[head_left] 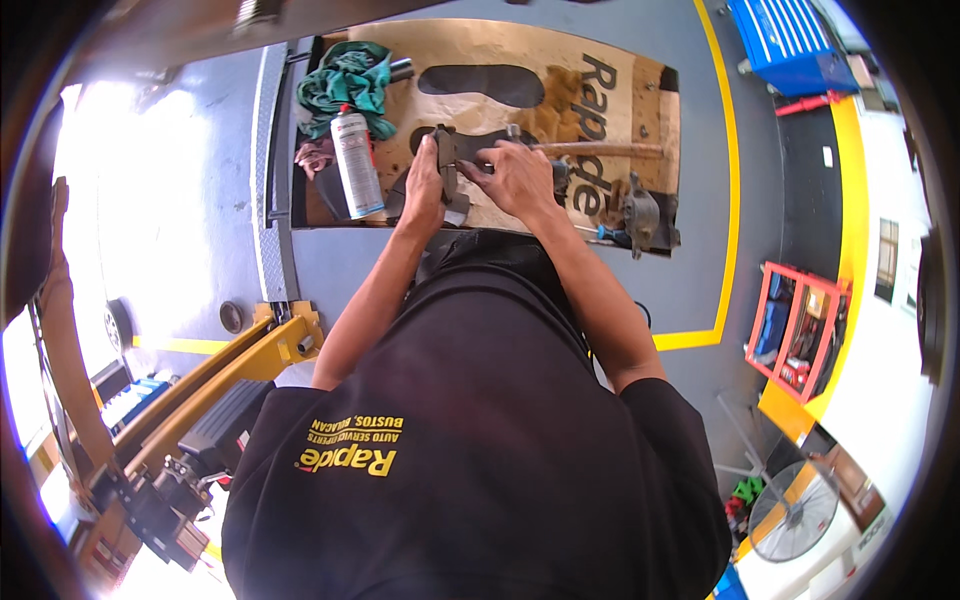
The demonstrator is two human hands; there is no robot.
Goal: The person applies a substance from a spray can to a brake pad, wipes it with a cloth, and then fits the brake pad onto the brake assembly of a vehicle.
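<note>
My left hand stands on edge with its fingers along a dark, flat brake pad, gripping it upright over the floor mat. Close beside it, my right hand has its fingers curled, with thumb and fingertips near the pad. Whatever those fingertips may pinch is too small to make out. A hammer's wooden handle lies just beyond my right hand. Left of my left hand is a white spray can with a red top. Some dark flat pieces below my left hand are partly hidden.
The tan printed mat lies on the grey floor. A green rag is bunched at its far left; a brake caliper and blue-handled tool sit right. Farther out are a yellow lift arm, blue tool cabinet and red cart.
</note>
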